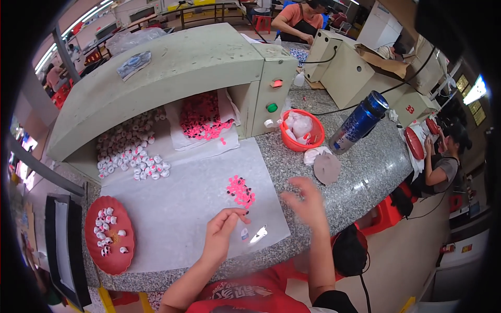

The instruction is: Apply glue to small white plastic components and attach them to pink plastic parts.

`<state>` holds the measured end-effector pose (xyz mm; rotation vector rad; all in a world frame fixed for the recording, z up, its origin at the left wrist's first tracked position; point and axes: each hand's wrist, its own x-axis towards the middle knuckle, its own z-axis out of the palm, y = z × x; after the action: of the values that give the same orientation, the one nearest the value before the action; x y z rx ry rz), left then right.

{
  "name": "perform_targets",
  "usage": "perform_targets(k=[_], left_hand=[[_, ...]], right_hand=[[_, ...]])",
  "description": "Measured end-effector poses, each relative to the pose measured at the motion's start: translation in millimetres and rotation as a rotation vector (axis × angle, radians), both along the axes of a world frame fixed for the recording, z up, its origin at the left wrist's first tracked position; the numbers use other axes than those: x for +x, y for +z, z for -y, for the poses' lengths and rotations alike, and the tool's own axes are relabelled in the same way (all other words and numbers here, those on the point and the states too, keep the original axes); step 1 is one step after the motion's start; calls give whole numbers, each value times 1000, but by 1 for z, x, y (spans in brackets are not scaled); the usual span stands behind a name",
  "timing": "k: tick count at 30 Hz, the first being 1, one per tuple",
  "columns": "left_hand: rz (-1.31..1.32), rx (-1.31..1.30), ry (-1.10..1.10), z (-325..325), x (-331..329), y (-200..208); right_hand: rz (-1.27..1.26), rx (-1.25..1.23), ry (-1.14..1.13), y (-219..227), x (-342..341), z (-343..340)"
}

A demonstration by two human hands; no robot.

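Note:
My left hand (223,232) is over the white sheet (172,216), thumb and forefinger pinched together. A tiny dark bit shows at its fingertips, too small to name. Just beyond them lies a loose pile of small pink and black pieces (240,192). My right hand (306,202) is raised at the sheet's right edge, blurred by motion, thumb and fingers apart with nothing visible between them. Near my left hand, a small clear piece (258,234) and a little printed tag (245,233) lie on the sheet.
A red scalloped tray (110,265) holds small white pieces. Under a pale green arched machine (172,57) sit more white pieces (148,168) and a pink heap (201,125). An orange basket (317,144), blue bottle (360,122) and grey disc (327,168) stand right. Other people work beyond.

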<state>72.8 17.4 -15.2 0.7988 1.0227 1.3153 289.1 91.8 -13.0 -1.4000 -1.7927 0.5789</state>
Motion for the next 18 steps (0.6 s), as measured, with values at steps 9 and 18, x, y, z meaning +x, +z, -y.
perform_targets(k=[9,18], left_hand=[[-12,-140,-376,-21,48,-2],[-103,-62,-461,-21,59,-9]], right_hand=[[-132,-356,-434,-46,100,-32],[-823,-676,271,11,13,19]])
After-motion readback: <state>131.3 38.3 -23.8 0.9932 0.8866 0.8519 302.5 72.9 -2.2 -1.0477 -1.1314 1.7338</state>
